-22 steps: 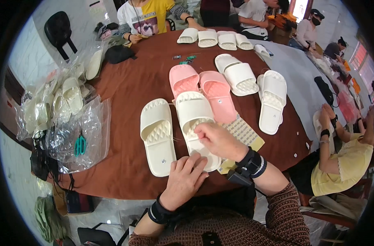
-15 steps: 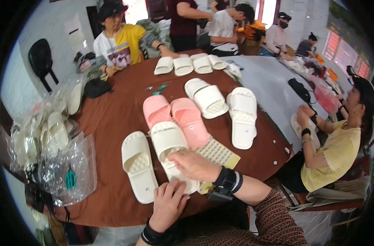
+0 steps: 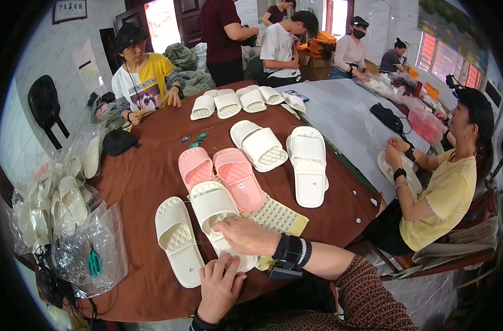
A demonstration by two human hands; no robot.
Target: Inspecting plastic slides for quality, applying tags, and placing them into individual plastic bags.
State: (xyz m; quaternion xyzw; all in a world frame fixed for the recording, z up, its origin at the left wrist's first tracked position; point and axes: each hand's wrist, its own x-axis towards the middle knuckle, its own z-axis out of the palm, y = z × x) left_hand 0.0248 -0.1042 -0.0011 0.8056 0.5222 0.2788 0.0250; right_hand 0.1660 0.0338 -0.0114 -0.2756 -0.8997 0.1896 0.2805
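A round table (image 3: pixel 152 182) under a brown cloth fills a busy workroom, with other people seated and standing around its far and right sides. Near its front edge lies a cream slipper (image 3: pixel 221 220), toe end away from the person, and the right hand (image 3: pixel 246 236) rests flat across its heel half, fingers stretched out and loose, pointing left, clasping nothing. The left hand (image 3: pixel 219 287) lies just below those fingers at the table's edge, palm down, fingers spread and relaxed; its fingertips reach up to the slipper's heel end, though whether they press on it cannot be told.

Just left of the right fingertips lies a second cream slipper (image 3: pixel 178 240), apart from the first by a narrow strip of cloth. Just beyond the fingers, two pink slippers (image 3: pixel 221 174) lie side by side, the nearer one touching the toe of the slipper under the hand. Behind the right wrist a yellow-edged dotted sheet (image 3: pixel 279 218) pokes out from under the slippers.

Farther off, to the right of the pink ones, sit two larger white slippers (image 3: pixel 287 151), and a row of four more white slippers (image 3: pixel 237 101) lies at the far side. Well left of both hands, clear plastic bags (image 3: pixel 69 220) holding more slippers pile at the table's edge, with green-handled scissors (image 3: pixel 94 262) inside one.
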